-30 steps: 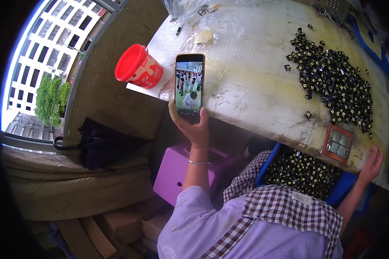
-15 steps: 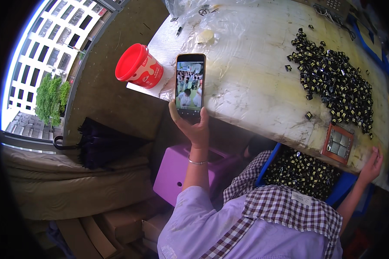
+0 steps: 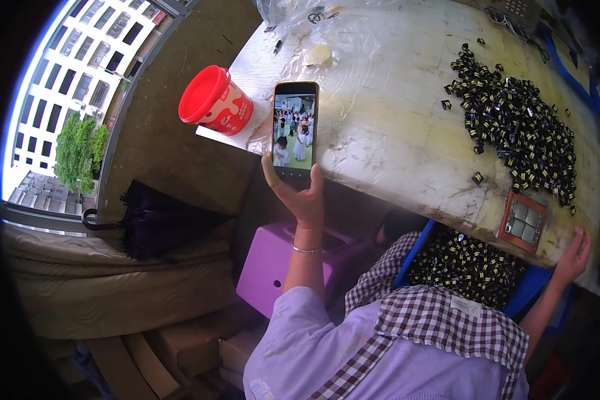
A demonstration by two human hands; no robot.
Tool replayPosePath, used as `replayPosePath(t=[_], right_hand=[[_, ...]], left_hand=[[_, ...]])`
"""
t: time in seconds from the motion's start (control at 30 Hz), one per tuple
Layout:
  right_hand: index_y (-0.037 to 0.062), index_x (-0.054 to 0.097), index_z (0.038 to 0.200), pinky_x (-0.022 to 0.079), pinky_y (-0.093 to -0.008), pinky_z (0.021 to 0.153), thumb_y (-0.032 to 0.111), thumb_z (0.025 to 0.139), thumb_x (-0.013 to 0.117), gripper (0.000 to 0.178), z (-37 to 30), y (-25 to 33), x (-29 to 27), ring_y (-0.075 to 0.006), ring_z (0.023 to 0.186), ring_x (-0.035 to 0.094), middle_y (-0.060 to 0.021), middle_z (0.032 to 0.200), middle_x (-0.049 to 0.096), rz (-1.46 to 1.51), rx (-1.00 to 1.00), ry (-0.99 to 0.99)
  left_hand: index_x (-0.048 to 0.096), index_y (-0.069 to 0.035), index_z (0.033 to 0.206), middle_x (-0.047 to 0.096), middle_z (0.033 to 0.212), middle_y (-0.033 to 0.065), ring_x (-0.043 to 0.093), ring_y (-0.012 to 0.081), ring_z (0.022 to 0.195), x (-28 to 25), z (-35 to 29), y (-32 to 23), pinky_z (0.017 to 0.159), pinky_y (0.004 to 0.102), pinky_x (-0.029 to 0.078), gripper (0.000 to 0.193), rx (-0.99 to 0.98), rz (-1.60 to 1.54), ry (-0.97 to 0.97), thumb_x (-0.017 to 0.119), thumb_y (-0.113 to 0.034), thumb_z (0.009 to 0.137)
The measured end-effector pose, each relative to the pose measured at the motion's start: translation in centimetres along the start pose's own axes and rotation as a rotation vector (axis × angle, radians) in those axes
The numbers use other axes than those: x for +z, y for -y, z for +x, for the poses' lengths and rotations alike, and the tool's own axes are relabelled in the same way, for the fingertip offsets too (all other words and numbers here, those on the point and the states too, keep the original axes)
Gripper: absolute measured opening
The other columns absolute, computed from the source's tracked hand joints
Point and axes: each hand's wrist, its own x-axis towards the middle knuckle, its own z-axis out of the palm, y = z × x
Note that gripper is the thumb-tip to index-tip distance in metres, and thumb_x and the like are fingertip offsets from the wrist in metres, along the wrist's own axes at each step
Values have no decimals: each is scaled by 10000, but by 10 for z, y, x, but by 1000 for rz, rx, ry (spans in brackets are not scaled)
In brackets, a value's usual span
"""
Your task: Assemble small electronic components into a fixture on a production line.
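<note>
My left hand (image 3: 301, 195) grips a smartphone (image 3: 295, 130) upright by its lower end, thumb on one side and fingers on the other. Its lit screen shows a crowd of people, many in white. At the table's near right edge lies my right hand (image 3: 572, 257), fingers stretched out and holding nothing. Close to it, a reddish-brown framed plate with metal inserts (image 3: 523, 222) sits on the table edge. Beyond that spreads a heap of small black-and-yellow parts (image 3: 513, 127).
A red lidded bucket (image 3: 217, 100) stands on the left corner of the worktable (image 3: 393, 113). Below the table is a blue bin of similar parts (image 3: 463, 267). A purple stool (image 3: 263, 260), a dark umbrella (image 3: 157, 220) and cardboard boxes (image 3: 193, 340) are at left.
The picture on the phone's screen differs, with the people in it in other places. Both hands have stayed almost still.
</note>
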Motion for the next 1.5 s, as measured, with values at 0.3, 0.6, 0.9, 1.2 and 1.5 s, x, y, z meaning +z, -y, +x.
replayPosePath(t=[0.3, 0.6, 0.9, 1.2, 1.5], right_hand=[[-35, 580, 1158, 422, -273, 945, 177, 992, 495, 282, 0, 0, 1, -145, 1041, 579, -82, 1098, 642, -6, 0, -7], [-32, 576, 1172, 428, -270, 939, 177, 993, 493, 287, 0, -6, -1, -144, 1042, 584, -84, 1103, 643, -4, -15, 3], [-31, 584, 1164, 432, -266, 931, 186, 991, 501, 290, 0, -3, 0, -143, 1030, 590, -82, 1090, 649, -13, -7, -9], [-35, 579, 1171, 425, -268, 941, 186, 992, 495, 297, -1, 0, 0, -144, 1031, 587, -85, 1099, 646, -12, 3, -1], [-33, 571, 1180, 420, -272, 949, 174, 993, 493, 289, 0, -4, -1, -147, 1045, 578, -84, 1110, 639, -30, 7, 2]], left_hand=[[238, 64, 1420, 343, 1418, 198, 351, 311, 1326, 0, -1, 1, 1115, 403, 249, 868, -22, 22, -9, 759, -129, 752], [227, 62, 1426, 340, 1419, 199, 352, 309, 1325, 1, 1, -2, 1112, 401, 251, 869, 9, -11, -11, 749, -105, 751], [214, 61, 1433, 330, 1426, 201, 347, 307, 1329, 1, -1, -1, 1115, 401, 247, 881, -15, 1, -12, 747, -79, 746], [197, 57, 1441, 330, 1430, 208, 337, 310, 1338, 1, -3, -1, 1123, 404, 235, 885, -28, -10, -5, 739, -58, 751], [203, 55, 1440, 346, 1415, 210, 353, 307, 1324, 1, -1, -2, 1116, 401, 247, 880, -24, 17, -4, 741, -64, 754]])
